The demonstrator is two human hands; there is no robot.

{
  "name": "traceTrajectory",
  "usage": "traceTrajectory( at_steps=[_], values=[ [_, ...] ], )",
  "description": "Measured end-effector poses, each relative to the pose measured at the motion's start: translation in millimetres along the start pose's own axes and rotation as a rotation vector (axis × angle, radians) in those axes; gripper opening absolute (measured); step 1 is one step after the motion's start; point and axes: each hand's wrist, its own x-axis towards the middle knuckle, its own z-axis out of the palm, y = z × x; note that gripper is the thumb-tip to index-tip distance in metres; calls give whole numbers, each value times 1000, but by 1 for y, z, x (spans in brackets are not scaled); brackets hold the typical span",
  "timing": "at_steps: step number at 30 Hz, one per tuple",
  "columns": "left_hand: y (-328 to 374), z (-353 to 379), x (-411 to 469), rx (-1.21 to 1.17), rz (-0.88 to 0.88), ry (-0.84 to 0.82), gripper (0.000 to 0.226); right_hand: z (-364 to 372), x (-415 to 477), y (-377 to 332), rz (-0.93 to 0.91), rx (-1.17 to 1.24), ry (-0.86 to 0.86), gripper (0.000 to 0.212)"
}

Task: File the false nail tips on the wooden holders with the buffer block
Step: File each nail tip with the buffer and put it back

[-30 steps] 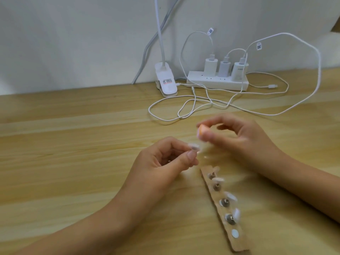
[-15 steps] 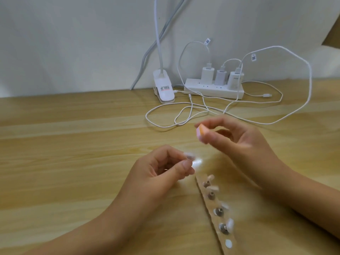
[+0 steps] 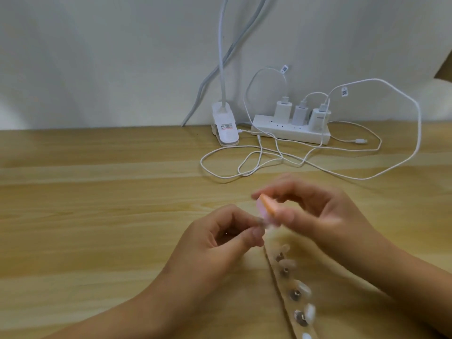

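Contact is the change: the buffer block point(image 3: 267, 207), pinched in the right hand's point(image 3: 318, 211) fingertips and raised clear half a second ago, now meets the blurred nail tip point(image 3: 265, 222) pinched by the left hand point(image 3: 220, 241) just beyond the wooden strip's point(image 3: 283, 285) far end, so filing strokes appear underway.

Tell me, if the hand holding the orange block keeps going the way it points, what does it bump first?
Probably the false nail tip pinched by the left hand. The right hand points its buffer block left and slightly down at it; blur hides whether they already touch.
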Motion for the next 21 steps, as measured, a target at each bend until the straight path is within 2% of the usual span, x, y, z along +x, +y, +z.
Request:
traceTrajectory(
  at_steps=[1,4,7,8,11,15,18,21],
  values=[
    [-1,0,0,19,-1,0,10,0,0,0,1,-47,-33,24],
    [-1,1,0,-6,-12,11,5,-2,2,3,118,29,54,28],
    [1,2,0,6,-13,13,10,1,0,0,-19,-68,1,25],
    [1,2,0,18,-17,13,11,1,0,2,-12,-105,-11,25],
    [1,1,-1,-13,-21,13,6,-3,3,6,106,2,109,26],
    [2,2,0,15,-25,13,8,1,-2,3,-6,-100,5,28],
    [3,3,-2,-2,-31,6,5,-1,-1,6,63,-22,107,31],
    [3,2,-2,31,-24,3,7,-1,-3,3,-62,-132,41,28]
  ],
)
